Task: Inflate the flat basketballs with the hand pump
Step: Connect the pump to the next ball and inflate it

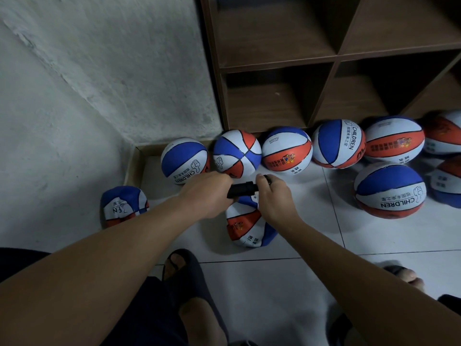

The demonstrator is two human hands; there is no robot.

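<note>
Both hands meet over a flat basketball [245,227] lying crumpled on the white tiled floor [311,283] in front of the person's feet. The left hand [210,193] is curled around the left end of the black hand pump [243,189], which lies roughly horizontal between the two hands. The right hand [274,198] grips the pump's right end, fingers wrapped over a black part that is probably the handle; the fingers hide most of it. The pump sits directly above the flat basketball, and the junction between pump and ball is hidden by the hands, so contact there cannot be confirmed. A second deflated ball [124,206] lies to the left, close to the rough grey wall [99,71]. A row of inflated basketballs [287,149], in red, white and blue panels, stands along the base of a brown wooden shelf unit [334,58]. The leftmost ball of that row [184,161] sits in a shallow cardboard box [136,161] in the corner. Further inflated balls rest to the right, one of them [390,191] forward of the row and printed with the word CHILDREN. The person's feet, in dark sandals [184,270], are planted on the tiles below the forearms, the right foot partly hidden behind the right forearm.
</note>
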